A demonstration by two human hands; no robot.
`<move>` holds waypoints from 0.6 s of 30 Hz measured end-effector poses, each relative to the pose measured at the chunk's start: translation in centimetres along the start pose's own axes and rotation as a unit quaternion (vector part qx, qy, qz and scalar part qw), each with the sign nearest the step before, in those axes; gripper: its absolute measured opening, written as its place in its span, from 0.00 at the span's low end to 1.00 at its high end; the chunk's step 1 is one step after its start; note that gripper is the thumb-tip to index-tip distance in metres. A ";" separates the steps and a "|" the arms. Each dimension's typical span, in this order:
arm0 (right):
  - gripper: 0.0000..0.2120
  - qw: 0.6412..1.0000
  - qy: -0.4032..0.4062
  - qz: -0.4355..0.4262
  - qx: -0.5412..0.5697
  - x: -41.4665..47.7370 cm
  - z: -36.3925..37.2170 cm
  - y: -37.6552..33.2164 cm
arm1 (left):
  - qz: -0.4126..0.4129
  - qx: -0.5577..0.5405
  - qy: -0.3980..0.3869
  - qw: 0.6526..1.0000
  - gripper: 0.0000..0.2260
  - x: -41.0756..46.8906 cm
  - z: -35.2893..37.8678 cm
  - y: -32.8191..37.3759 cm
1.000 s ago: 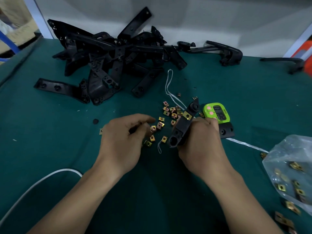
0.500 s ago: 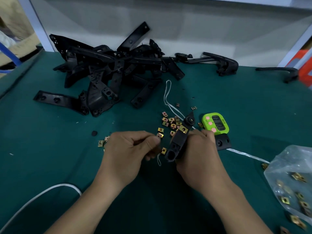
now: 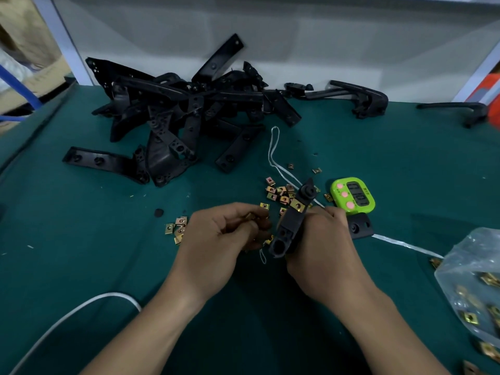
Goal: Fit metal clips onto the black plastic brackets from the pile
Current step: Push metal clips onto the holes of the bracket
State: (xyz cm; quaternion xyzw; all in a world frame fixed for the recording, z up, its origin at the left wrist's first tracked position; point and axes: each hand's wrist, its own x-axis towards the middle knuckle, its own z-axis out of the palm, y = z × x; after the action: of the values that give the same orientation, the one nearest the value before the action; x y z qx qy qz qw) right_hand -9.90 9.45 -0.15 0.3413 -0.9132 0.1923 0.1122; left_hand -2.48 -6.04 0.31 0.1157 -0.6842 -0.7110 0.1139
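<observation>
My right hand point(image 3: 322, 247) grips a black plastic bracket point(image 3: 290, 226) tilted up off the green table, with one brass metal clip point(image 3: 297, 205) fitted on its upper part. Just left of it, my left hand point(image 3: 216, 242) has its fingers curled, pinching a small brass clip point(image 3: 250, 216) between thumb and fingertips. Loose metal clips point(image 3: 280, 192) lie scattered beyond both hands, and a few more clips point(image 3: 176, 228) sit left of my left hand. The pile of black brackets point(image 3: 184, 115) lies at the far left-centre of the table.
A green timer point(image 3: 353, 196) sits right of the held bracket, with a small black part point(image 3: 358, 226) below it. A clear bag of clips point(image 3: 476, 288) is at the right edge. A white string point(image 3: 274, 147) and a white cable point(image 3: 67, 318) cross the table. More brackets point(image 3: 359, 97) lie at the back right.
My left hand drew back from the loose clips toward the bracket, its fingers now curled round a clip. The right hand keeps hold of the bracket; the camera view shifted slightly.
</observation>
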 end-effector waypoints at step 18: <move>0.17 1.000 0.003 0.005 0.003 0.1 0.0 -0.2 | 0.030 0.107 0.058 0.992 0.13 -0.3 0.1 0.2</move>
State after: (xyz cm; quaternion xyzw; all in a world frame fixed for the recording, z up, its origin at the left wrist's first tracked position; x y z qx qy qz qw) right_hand -9.88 9.29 -0.02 0.3366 -0.9139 0.1967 0.1131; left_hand -2.18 -5.86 0.48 0.1474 -0.7515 -0.6224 0.1615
